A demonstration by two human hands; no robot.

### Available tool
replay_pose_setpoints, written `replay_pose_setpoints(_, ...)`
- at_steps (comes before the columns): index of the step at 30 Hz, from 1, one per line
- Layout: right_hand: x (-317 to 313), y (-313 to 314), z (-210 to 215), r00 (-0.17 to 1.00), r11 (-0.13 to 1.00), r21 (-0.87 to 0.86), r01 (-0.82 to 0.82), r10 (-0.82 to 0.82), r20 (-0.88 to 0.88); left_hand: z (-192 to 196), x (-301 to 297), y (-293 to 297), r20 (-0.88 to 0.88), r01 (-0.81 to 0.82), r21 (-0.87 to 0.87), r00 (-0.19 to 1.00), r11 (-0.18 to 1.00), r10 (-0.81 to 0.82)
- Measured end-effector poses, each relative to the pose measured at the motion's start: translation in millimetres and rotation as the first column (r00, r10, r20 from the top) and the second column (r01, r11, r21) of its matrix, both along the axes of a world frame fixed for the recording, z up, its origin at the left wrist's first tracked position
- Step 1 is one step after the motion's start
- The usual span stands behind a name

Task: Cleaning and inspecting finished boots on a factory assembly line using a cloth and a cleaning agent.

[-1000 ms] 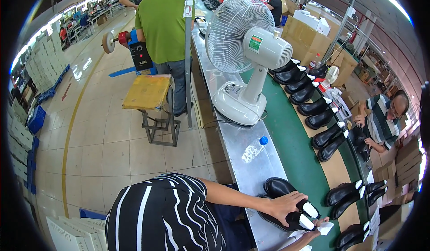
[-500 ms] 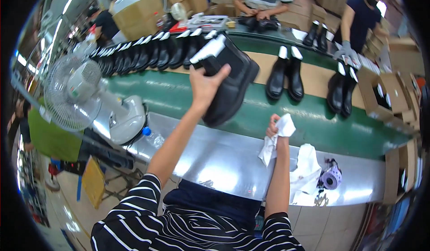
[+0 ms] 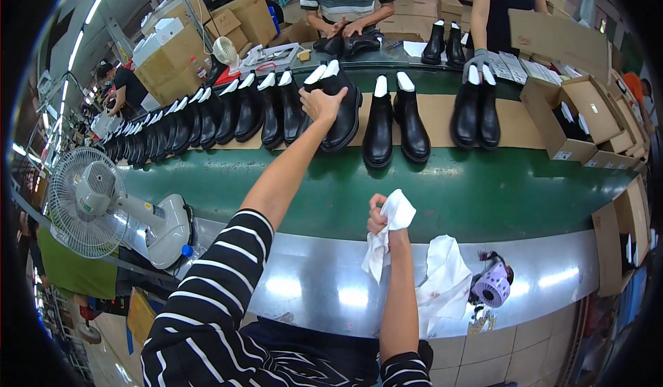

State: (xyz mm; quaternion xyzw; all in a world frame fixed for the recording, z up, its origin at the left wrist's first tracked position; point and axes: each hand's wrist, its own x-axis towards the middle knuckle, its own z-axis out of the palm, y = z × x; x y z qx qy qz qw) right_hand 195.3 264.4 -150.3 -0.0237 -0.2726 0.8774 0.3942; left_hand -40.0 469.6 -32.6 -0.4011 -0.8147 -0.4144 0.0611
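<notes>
My left hand point(image 3: 322, 104) is reached forward, its fingers and thumb closed round the upper shaft of a black ankle boot point(image 3: 343, 119). White stuffing sticks out of the boot's top. It is almost upright at the right end of a long row of similar boots point(image 3: 247, 114), close beside its neighbour. My right hand point(image 3: 377, 216) is bent into a grip on a white cloth point(image 3: 398, 211) that hangs down over the wrist, above the near edge of the green belt point(image 3: 290, 197). A pair of black boots point(image 3: 378, 131) stands just right of the held one.
Farther right, a person's gloved hand point(image 3: 477, 60) touches another boot pair point(image 3: 476, 114). Open cartons point(image 3: 563, 149) sit at the right. A second person handles dark footwear across the belt. Near me lie another white cloth point(image 3: 442, 276) and a purple fan point(image 3: 492, 287); a large fan point(image 3: 162, 228) stands left.
My left hand has lowered the boot from mid-air, turning it upright beside the row. My right hand still grips the cloth. The view has shifted, and the gloved person has moved closer to the boots.
</notes>
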Motion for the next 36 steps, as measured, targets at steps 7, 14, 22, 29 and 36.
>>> replay_pose_setpoints(7, -1.8, 1.9, 4.3, 0.999, 0.998, -0.068, -0.013, 0.016, 0.040, -32.4, 27.6, 17.7, -0.111, 0.056, -0.076, 0.992, 0.996, -0.065)
replay_pose_setpoints(14, -2.3, 12.2, -3.7, 0.998, 0.997, -0.055, -0.059, 0.061, 0.021, -25.3, 7.9, 25.9, 0.006, -0.048, -0.124, 0.999, 0.991, 0.049)
replay_pose_setpoints(22, -5.0, 11.3, -5.7, 0.996, 0.998, -0.002, -0.062, 0.061, 0.065, -32.3, -3.4, 13.8, -0.058, -0.098, 0.003, 0.994, 0.995, 0.098)
replay_pose_setpoints(29, -2.8, 10.6, -2.1, 0.995, 0.998, -0.017, -0.063, 0.064, 0.070, -28.5, -5.5, 6.0, 0.019, 0.071, -0.147, 0.997, 0.987, -0.069)
replay_pose_setpoints(36, -0.7, 10.4, -5.8, 0.995, 0.993, -0.077, -0.087, 0.090, 0.037, -32.0, 5.0, 5.5, -0.198, 0.051, -0.125, 0.977, 0.991, -0.075)
